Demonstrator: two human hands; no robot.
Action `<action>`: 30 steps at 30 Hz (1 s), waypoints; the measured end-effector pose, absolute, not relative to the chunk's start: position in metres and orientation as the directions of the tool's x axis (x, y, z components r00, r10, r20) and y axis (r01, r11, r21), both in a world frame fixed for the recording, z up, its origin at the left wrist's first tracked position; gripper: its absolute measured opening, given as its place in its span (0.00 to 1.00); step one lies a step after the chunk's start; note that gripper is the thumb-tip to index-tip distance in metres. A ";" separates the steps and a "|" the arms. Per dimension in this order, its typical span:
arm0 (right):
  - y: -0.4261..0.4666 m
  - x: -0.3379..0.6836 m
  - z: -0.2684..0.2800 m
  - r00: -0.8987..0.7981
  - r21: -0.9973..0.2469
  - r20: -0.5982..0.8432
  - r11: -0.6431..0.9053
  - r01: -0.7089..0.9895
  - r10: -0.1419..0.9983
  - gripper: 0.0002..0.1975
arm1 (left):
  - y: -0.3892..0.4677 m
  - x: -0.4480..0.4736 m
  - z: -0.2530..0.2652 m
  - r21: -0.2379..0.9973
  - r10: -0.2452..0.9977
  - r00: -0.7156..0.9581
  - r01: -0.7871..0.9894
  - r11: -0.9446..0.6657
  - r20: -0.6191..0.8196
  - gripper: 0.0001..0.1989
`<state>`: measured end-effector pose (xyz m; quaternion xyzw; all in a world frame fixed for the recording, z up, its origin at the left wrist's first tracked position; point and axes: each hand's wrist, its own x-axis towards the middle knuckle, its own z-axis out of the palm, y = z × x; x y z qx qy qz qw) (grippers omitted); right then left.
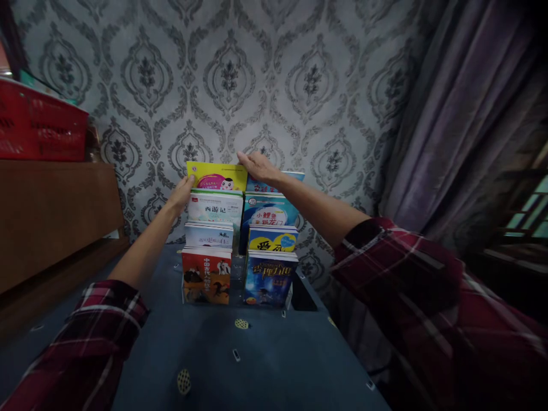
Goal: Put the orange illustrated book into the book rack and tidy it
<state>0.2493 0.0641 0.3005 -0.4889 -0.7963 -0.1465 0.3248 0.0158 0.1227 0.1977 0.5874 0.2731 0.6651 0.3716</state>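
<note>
A yellow book (217,176) with a pink patch and a cartoon child stands upright at the back of the left column of a stepped book rack. My left hand (183,193) is closed on its left edge, thumb in front. At its top right corner is my right hand (259,167), closed there with part of the fingers hidden. Before it stand a white and green book (217,208), a pale blue book (209,236) and a red-orange book (206,276). A blue book (294,176) is partly behind my right forearm.
The rack's right column holds a teal book (272,211), a yellow and blue book (273,239) and a dark blue book (270,281). It stands on a blue patterned tabletop (278,365) against the wallpaper. A red basket (43,123) sits on a wooden cabinet (60,211); a curtain (458,114) hangs right.
</note>
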 end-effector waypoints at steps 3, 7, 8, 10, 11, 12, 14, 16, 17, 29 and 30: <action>0.057 0.252 0.301 -0.301 -0.107 0.641 0.470 0.876 0.706 0.29 | 0.124 0.015 0.197 0.795 0.812 -0.026 -0.186 -0.577 0.584 0.15; 0.052 0.257 0.301 -0.358 -0.055 0.624 0.496 0.867 0.695 0.16 | 0.126 0.013 0.195 0.811 0.827 -0.023 -0.181 -0.556 0.561 0.15; 0.052 0.258 0.300 -0.366 -0.049 0.619 0.499 0.865 0.695 0.14 | 0.126 0.013 0.195 0.813 0.828 -0.016 -0.182 -0.553 0.560 0.15; 0.053 0.260 0.299 -0.366 -0.050 0.618 0.499 0.865 0.696 0.15 | 0.125 0.012 0.195 0.812 0.827 -0.004 -0.186 -0.553 0.563 0.15; 0.054 0.261 0.298 -0.357 -0.053 0.624 0.493 0.868 0.695 0.16 | 0.124 0.012 0.195 0.812 0.827 0.000 -0.187 -0.553 0.563 0.16; 0.055 0.261 0.297 -0.344 -0.057 0.634 0.486 0.872 0.692 0.18 | 0.123 0.012 0.195 0.812 0.826 0.004 -0.188 -0.553 0.563 0.16; 0.056 0.261 0.295 -0.324 -0.061 0.660 0.478 0.876 0.678 0.19 | 0.121 0.011 0.195 0.813 0.827 0.017 -0.190 -0.550 0.563 0.15; 0.057 0.260 0.293 -0.306 -0.069 0.681 0.474 0.878 0.666 0.20 | 0.120 0.012 0.195 0.815 0.828 0.026 -0.194 -0.546 0.560 0.15; 0.058 0.260 0.293 -0.299 -0.074 0.687 0.474 0.877 0.662 0.20 | 0.119 0.012 0.196 0.817 0.829 0.027 -0.195 -0.543 0.558 0.15; 0.053 0.265 0.297 -0.266 -0.113 0.731 0.496 0.861 0.629 0.21 | 0.118 0.014 0.195 0.796 0.815 0.033 -0.240 -0.555 0.578 0.23; 0.054 0.266 0.297 -0.263 -0.112 0.728 0.488 0.865 0.633 0.22 | 0.118 0.014 0.196 0.798 0.818 0.025 -0.238 -0.553 0.575 0.23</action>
